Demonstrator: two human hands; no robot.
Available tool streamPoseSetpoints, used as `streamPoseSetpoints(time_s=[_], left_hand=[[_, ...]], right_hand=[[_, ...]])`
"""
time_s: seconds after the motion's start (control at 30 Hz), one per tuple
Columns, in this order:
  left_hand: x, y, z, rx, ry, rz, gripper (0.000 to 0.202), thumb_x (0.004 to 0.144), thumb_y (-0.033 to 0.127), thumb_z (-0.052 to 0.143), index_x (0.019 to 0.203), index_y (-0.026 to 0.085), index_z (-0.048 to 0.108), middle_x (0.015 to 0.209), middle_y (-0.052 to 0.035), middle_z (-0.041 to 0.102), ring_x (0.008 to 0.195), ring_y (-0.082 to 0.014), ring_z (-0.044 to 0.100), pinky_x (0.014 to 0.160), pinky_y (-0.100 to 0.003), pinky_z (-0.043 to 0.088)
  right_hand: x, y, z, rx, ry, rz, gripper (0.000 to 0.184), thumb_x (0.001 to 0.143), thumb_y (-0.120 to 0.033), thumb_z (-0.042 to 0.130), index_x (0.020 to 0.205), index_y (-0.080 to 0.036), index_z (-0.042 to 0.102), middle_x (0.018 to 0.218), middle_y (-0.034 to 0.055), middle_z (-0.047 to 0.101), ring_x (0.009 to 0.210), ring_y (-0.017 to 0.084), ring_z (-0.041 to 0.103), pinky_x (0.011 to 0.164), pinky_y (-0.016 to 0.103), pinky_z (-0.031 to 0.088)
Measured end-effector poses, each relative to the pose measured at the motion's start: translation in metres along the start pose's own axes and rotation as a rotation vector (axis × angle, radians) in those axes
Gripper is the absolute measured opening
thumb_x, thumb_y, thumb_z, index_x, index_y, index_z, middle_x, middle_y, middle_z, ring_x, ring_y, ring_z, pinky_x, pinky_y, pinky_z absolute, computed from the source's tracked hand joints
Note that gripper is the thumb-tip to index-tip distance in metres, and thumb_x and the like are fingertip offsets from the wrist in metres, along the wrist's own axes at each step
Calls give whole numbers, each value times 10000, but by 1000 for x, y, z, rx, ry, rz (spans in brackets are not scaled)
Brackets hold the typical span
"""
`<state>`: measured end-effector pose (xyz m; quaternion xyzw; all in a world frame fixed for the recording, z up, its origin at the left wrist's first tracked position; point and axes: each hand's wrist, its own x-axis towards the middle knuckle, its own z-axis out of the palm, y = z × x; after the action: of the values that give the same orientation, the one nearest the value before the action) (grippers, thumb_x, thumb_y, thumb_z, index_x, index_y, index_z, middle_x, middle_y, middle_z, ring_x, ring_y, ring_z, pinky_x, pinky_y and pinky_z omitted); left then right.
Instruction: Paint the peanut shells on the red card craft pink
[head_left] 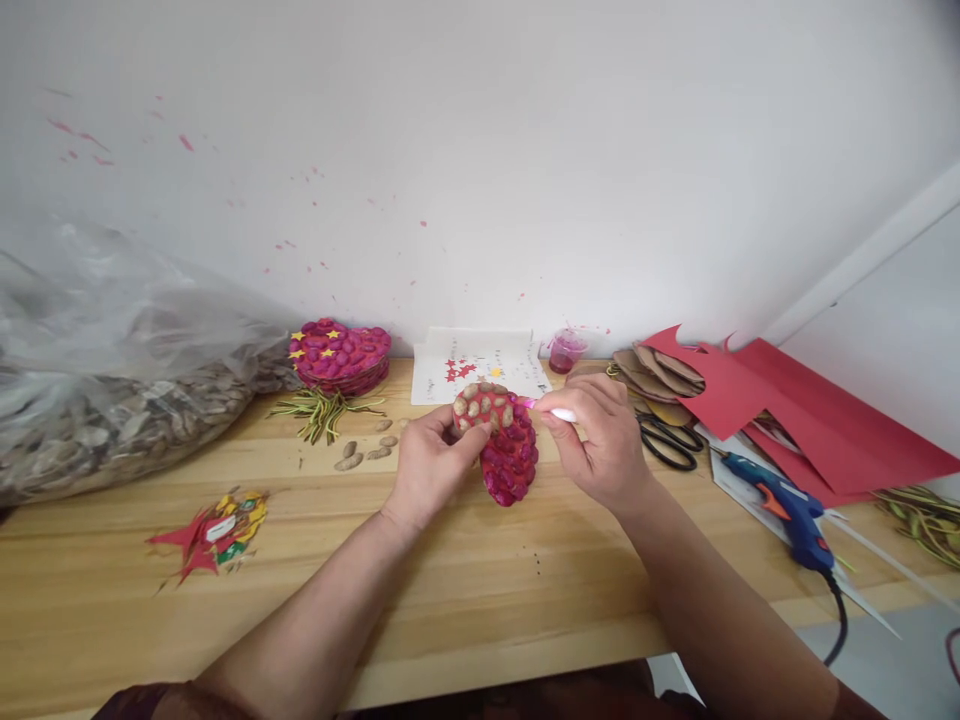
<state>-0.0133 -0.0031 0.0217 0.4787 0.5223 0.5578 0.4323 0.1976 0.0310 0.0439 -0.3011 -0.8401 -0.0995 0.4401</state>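
Over the middle of the table, my left hand (433, 455) grips a peanut-shaped craft piece (510, 465) covered with peanuts. Its lower and right part is painted magenta, while the peanuts on its upper left part are bare on a red base. In my right hand (600, 435) is a white-handled paintbrush (556, 413), its pink tip at the right edge of the piece. Both hands are closed. A few loose peanuts (367, 452) lie left of my left hand. Behind the hands stands a small clear cup (566, 352) of magenta paint.
Painted pieces with yellow stars (341, 352) are stacked at the back left, near a bag of peanuts (142, 400). Paper scraps (214, 530) lie at front left. A sheet with star cutouts (480, 360) is behind. Scissors (667, 440), a glue gun (795, 515) and red paper (832, 420) lie right.
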Motion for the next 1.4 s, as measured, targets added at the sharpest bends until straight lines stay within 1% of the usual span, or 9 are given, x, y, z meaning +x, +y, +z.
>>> streamPoseSetpoints(time_s=[0.23,0.37,0.6,0.7,0.9,1.03,1.13,1.23,1.4], left_hand=[[-1,6,2,-77,-19,-47,291,662,424,802,595,185,650,532,18,572,522,-126,465,524,-255,369],[0,6,2,-88,-9,-57,285,654,428,811,620,181,673,549,11,593,522,-129,480,530,-262,390],[-2,3,1,-27,-33,2,311,703,444,786,626,181,637,567,14,572,539,-126,465,533,-257,360],[-2,1,1,-7,-38,2,317,716,452,782,649,178,637,576,11,580,547,-131,472,539,-260,360],[-2,0,1,0,-37,18,307,722,445,778,662,175,645,591,12,574,551,-129,470,546,-262,368],[-2,0,1,2,-33,18,306,724,436,774,642,178,630,580,10,570,547,-129,463,538,-261,357],[-2,-1,1,-4,-33,16,302,724,435,778,651,178,638,583,11,568,549,-131,465,538,-261,362],[-1,-2,1,-6,-37,21,298,729,432,774,659,174,644,592,10,570,554,-131,467,539,-260,363],[-1,0,1,-23,-28,16,317,708,436,788,623,175,629,561,14,561,534,-122,456,526,-254,349]], right_hand=[[0,1,0,-8,-10,-10,90,994,-175,618,990,-261,643,867,-5,753,892,213,625,852,402,408],[1,0,-2,-6,20,-8,90,990,-175,625,990,-263,644,845,-8,743,878,209,630,838,398,412],[0,1,0,-20,51,1,84,991,-172,642,1009,-251,664,858,-1,744,877,199,637,845,394,424],[0,1,0,-13,70,16,85,990,-160,642,1010,-240,663,866,4,752,871,197,645,852,396,431],[1,-1,-1,-1,66,12,91,985,-157,651,1018,-241,666,857,3,747,868,197,647,841,390,444],[1,0,-2,-3,99,46,91,984,-153,645,1001,-240,669,877,13,753,857,201,646,847,400,448],[0,1,-2,41,94,69,84,982,-163,651,1005,-239,680,884,17,755,862,201,652,851,402,460],[-1,1,-1,32,79,60,74,981,-176,658,1008,-239,685,870,14,752,873,205,657,848,401,462],[0,0,-1,5,104,56,78,984,-175,651,999,-245,682,870,13,759,855,207,659,834,405,454]])
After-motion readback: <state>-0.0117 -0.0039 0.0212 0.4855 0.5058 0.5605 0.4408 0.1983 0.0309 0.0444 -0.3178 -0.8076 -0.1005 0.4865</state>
